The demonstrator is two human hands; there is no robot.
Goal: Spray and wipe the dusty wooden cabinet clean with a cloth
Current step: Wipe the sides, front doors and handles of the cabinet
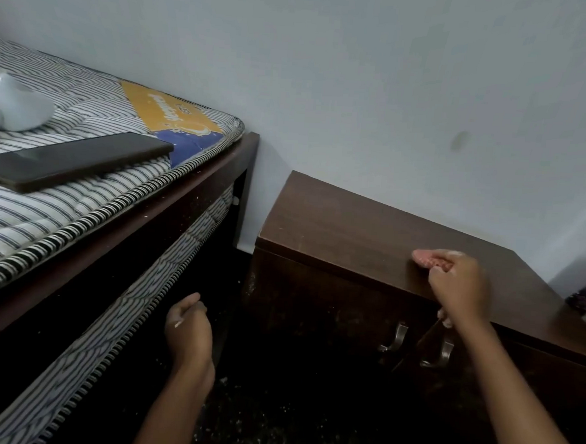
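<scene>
Left hand [189, 325] loosely curled, empty; right fingers [450, 265] pinch seemingly pink cloth [426, 258] atop cabinet [352, 232].

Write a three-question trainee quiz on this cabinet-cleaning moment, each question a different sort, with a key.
1. True or false: the right hand holds a pink cloth on top of the cabinet.
2. Multiple choice: where is the phone? A) on the cabinet top B) on the mattress C) on the floor.
3. Short answer: what does the left hand hold?

Key:
1. True; the cloth sits near the top's front edge.
2. B.
3. Nothing visible; it hangs loosely curled, low between bed and cabinet.
</scene>
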